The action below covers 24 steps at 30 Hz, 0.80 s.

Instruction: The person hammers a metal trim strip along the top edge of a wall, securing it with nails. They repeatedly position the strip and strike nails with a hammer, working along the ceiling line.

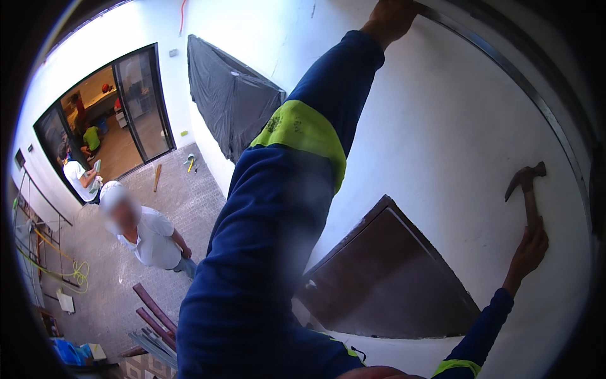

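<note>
By the wall [435, 139], a hammer [529, 201] is gripped near-upright, head above the right hand [529, 249], claw leftward, while grip cannot be told for the left hand [390, 20].

Single fisheye view, worn on the head, left of a pair; faces downward beside the white wall [435, 126], left sleeve [252, 215] close, paved floor [202, 183] well below.

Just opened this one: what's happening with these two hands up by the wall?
A person in blue sleeves has the left hand up at the near end of a metal strip running along the white wall; its exact grip is hard to see. The right hand holds a claw hammer by the handle, its head up and apart from the strip. Below, another person in a white shirt stands on the paved floor.
</note>
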Each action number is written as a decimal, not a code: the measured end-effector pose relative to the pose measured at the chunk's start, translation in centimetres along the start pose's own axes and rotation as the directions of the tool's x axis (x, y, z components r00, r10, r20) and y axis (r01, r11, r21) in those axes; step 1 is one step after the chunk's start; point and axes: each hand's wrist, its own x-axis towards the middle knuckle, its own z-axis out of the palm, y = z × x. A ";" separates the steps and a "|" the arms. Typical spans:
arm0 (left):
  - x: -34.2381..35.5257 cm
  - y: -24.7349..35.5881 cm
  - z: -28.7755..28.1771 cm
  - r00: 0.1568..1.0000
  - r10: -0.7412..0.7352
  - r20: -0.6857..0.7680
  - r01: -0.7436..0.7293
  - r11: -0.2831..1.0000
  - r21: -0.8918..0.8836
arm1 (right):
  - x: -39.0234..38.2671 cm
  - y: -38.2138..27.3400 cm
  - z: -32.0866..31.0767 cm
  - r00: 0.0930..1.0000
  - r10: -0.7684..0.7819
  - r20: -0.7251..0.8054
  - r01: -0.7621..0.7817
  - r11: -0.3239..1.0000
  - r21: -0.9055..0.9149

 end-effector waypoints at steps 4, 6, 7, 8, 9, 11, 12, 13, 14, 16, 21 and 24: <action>0.1 -1.6 4.8 0.899 -0.115 0.423 0.152 0.987 -0.054 | 0.2 0.2 -0.4 1.000 -0.008 0.027 0.007 1.000 0.024; 0.3 -2.4 5.5 0.912 -0.112 0.396 0.147 0.987 -0.059 | 0.4 0.3 -0.8 0.999 -0.020 0.029 0.019 0.999 0.033; 0.4 -2.7 5.6 0.917 -0.112 0.383 0.146 0.987 -0.060 | 0.4 0.3 -0.9 0.999 -0.027 0.031 0.026 0.999 0.038; 0.5 -3.0 5.5 0.916 -0.095 0.389 0.140 0.986 -0.091 | 0.5 0.4 -1.0 0.999 -0.040 0.028 0.039 0.999 0.036; 0.5 -3.3 5.3 0.916 -0.076 0.395 0.134 0.984 -0.121 | 0.4 0.4 -1.1 0.998 -0.052 0.025 0.051 0.998 0.035; 0.6 -3.6 5.0 0.919 -0.058 0.390 0.132 0.978 -0.165 | 0.5 0.4 -1.2 0.998 -0.043 0.037 0.041 0.998 0.044; 0.5 -3.6 4.9 0.924 -0.065 0.378 0.140 0.975 -0.174 | 0.5 0.3 -1.2 0.998 -0.028 0.049 0.025 0.998 0.052; 0.5 -3.6 4.8 0.928 -0.076 0.364 0.151 0.972 -0.181 | 0.5 0.3 -1.2 0.999 -0.019 0.046 0.016 0.998 0.058; 0.5 -3.6 4.8 0.924 -0.087 0.371 0.156 0.975 -0.160 | 0.5 0.3 -1.1 0.998 -0.028 0.050 0.024 0.998 0.061; 0.5 -3.5 4.9 0.919 -0.104 0.381 0.160 0.980 -0.119 | 0.6 0.5 -0.9 0.998 -0.055 0.000 0.055 0.996 0.067; 0.4 -3.6 5.0 0.884 -0.165 0.437 0.227 0.969 -0.094 | 0.6 0.3 -1.3 0.986 -0.165 -0.033 0.166 0.986 0.029; 0.5 -3.6 4.1 0.938 -0.116 0.326 0.181 0.968 -0.174 | 1.0 -1.3 -3.0 0.994 -0.094 0.062 0.076 0.965 0.251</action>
